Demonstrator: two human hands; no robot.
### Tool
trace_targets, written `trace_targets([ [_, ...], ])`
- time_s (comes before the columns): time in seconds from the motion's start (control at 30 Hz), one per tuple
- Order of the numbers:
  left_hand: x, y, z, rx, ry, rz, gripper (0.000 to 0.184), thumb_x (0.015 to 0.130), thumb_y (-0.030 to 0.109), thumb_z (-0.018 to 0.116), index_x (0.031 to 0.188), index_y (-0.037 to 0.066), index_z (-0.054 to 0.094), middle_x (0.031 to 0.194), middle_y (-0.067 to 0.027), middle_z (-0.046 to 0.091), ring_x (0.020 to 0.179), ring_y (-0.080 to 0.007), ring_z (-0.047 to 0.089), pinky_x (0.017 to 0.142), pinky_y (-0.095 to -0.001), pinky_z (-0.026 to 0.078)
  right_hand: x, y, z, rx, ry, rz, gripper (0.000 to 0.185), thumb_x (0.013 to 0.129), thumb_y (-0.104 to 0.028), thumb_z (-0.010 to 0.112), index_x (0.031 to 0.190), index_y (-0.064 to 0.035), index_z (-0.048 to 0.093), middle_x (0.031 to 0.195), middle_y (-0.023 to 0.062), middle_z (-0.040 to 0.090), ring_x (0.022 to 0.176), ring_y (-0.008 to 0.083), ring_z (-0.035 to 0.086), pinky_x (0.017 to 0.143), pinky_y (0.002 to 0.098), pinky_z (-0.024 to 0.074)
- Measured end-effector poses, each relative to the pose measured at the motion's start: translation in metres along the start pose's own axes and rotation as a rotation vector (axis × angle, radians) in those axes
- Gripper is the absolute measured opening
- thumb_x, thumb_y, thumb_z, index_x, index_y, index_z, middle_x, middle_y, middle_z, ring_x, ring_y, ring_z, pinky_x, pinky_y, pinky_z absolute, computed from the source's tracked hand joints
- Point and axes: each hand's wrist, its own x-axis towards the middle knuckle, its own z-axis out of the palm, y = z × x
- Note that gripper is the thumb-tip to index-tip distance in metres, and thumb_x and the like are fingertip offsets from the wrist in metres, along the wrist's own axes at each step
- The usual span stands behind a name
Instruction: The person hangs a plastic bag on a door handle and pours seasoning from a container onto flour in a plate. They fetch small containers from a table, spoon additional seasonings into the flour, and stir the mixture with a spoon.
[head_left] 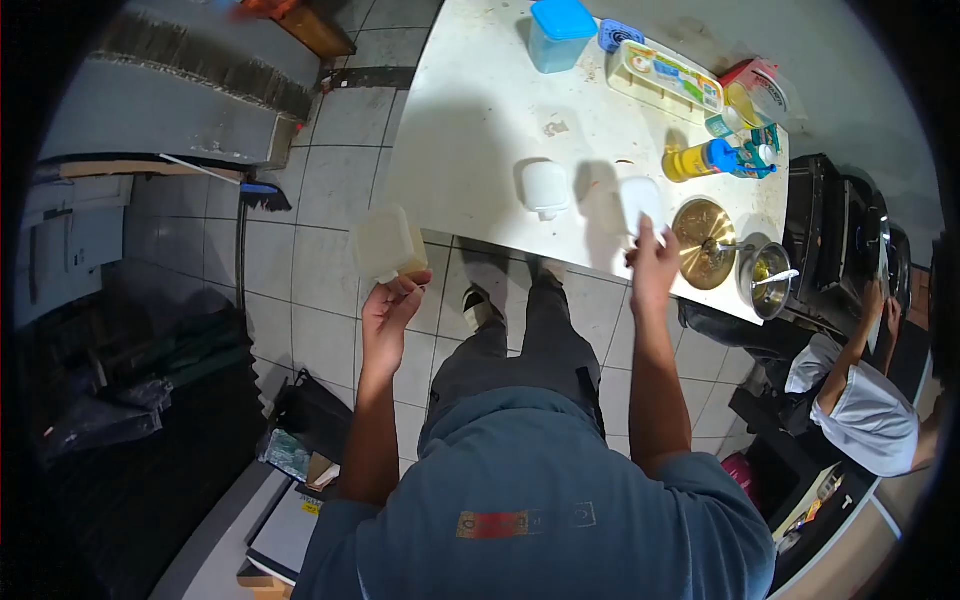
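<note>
One head-worn fisheye cam, facing forward and steeply down; wearer's shirt [520, 470] near, white table [460, 120] farther out.

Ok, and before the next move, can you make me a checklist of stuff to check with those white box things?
1. Left hand has hold of the pale container: ok, fingers at its lower edge.
2. Pale container is over the table: not ok, it shows against the floor, past the table's edge.
3. Right hand has hold of the white item: ok.
4. White-lidded container rests on the table, apart from both hands: ok.
5. Lid on that container is shut tight: cannot tell from this view.
</note>
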Motion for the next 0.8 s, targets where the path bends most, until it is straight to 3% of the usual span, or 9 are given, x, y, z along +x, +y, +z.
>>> trace_targets([
  [0.2, -0.039, -0.002, -0.053, -0.032, 0.08, -0.039, 0.006, 0.09, 0.002, 0.053, 0.096, 0.005, 0.054, 0.112, -0.0135, 0.062, 0.107, -0.0201, 0.056, 0.095, -0.0331, 0.04, -0.024, 0.014, 0.093, 0.058, -0.226, -0.123, 0.063, 0.087, -0.028, 0.068, 0.125, 0.0147, 0.04, 0.067, 0.0069, 0.06, 0.053, 0.0106, 0.057, 0.048, 0.023, 0.0445],
  [0.27, -0.046, -0.001, -0.063, -0.047, 0.107, -0.047, 0.007, 0.09, 0.002, 0.053, 0.096, 0.004, 0.055, 0.113, -0.0134, 0.062, 0.107, -0.0201, 0.056, 0.095, -0.0335, 0.04, -0.025, 0.024, 0.106, -0.025, -0.183, -0.117, 0.061, 0.088, -0.027, 0.067, 0.124, 0.0141, 0.04, 0.068, 0.0077, 0.061, 0.054, 0.0113, 0.059, 0.049, 0.0233, 0.0457],
  [0.47, -0.057, -0.003, -0.079, -0.051, 0.107, -0.048, 0.007, 0.09, 0.002, 0.053, 0.097, 0.004, 0.055, 0.112, -0.0131, 0.063, 0.106, -0.0199, 0.056, 0.095, -0.0338, 0.041, -0.041, 0.033, 0.104, 0.019, -0.202, -0.105, 0.061, 0.088, -0.027, 0.067, 0.125, 0.0136, 0.04, 0.073, 0.0104, 0.064, 0.057, 0.0127, 0.062, 0.05, 0.024, 0.0476],
  [0.63, -0.06, -0.004, -0.084, -0.054, 0.13, -0.067, 0.005, 0.089, 0.003, 0.054, 0.094, 0.004, 0.056, 0.111, -0.0123, 0.063, 0.105, -0.0189, 0.057, 0.095, -0.0332, 0.041, -0.051, 0.028, 0.107, -0.138, -0.191, -0.1, 0.058, 0.087, -0.031, 0.067, 0.123, 0.0102, 0.047, 0.075, 0.0117, 0.065, 0.058, 0.0146, 0.063, 0.054, 0.0266, 0.0494],
  [0.8, -0.056, -0.004, -0.084, -0.045, 0.101, -0.057, 0.009, 0.09, 0.003, 0.052, 0.099, 0.004, 0.055, 0.112, -0.0153, 0.062, 0.108, -0.0231, 0.057, 0.096, -0.0359, 0.041, -0.052, 0.024, 0.107, -0.461, -0.056, -0.348, 0.046, 0.088, -0.035, 0.063, 0.114, 0.0029, 0.057, 0.083, 0.0137, 0.066, 0.072, 0.0211, 0.065, 0.07, 0.0337, 0.05],
])
